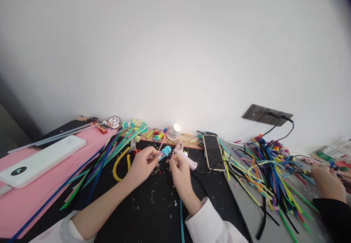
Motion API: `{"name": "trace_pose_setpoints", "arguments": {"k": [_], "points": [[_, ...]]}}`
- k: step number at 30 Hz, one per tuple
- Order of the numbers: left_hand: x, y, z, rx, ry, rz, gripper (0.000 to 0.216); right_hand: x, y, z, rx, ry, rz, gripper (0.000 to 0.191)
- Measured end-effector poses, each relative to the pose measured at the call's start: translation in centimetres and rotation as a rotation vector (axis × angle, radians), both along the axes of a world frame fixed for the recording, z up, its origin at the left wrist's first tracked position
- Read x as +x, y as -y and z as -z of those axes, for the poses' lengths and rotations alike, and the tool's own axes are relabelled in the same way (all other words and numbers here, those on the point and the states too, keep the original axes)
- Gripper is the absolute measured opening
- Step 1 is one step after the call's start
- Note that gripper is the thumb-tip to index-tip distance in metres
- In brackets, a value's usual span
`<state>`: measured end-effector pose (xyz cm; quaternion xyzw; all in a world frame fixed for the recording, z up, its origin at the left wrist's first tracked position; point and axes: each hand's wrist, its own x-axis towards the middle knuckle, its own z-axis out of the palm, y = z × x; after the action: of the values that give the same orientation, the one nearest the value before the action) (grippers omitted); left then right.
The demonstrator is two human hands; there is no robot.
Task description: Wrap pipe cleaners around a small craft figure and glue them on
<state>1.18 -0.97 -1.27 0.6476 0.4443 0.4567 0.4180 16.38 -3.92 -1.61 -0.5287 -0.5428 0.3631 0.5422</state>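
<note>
Between my two hands, over the black table mat, is a small light-blue pipe cleaner piece (166, 150), wound into a fuzzy coil. My left hand (145, 162) pinches its left side with thumb and forefinger. At its right end my right hand (179, 166) pinches too, and a small dark bit shows at those fingertips. Just behind the right hand lies a pale pink tool (189, 161), partly hidden by the fingers. Yellow-handled pliers (117, 168) rest to the left of my left hand.
A lit small lamp (173, 131) stands by the wall. Pipe cleaners lie in bunches at left (109, 159) and right (276, 180). A phone (214, 151), a white power bank (44, 160) and a pink sheet (55, 195) lie around. At far right, another person's hand (327, 180) works.
</note>
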Motion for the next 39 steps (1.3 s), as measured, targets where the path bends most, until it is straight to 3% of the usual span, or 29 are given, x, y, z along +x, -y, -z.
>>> {"name": "trace_pose_setpoints", "arguments": {"k": [14, 32, 39], "points": [[-0.12, 0.00, 0.20, 0.263, -0.220, -0.032, 0.013, 0.05, -0.22, 0.55, -0.016, 0.051, -0.045, 0.027], [-0.31, 0.27, 0.19, 0.331, -0.250, 0.006, 0.015, -0.01, -0.31, 0.47, -0.029, 0.119, -0.021, 0.028], [-0.22, 0.20, -0.05, 0.235, -0.196, 0.005, 0.013, 0.07, -0.51, 0.88, -0.039, 0.077, -0.010, 0.027]]}}
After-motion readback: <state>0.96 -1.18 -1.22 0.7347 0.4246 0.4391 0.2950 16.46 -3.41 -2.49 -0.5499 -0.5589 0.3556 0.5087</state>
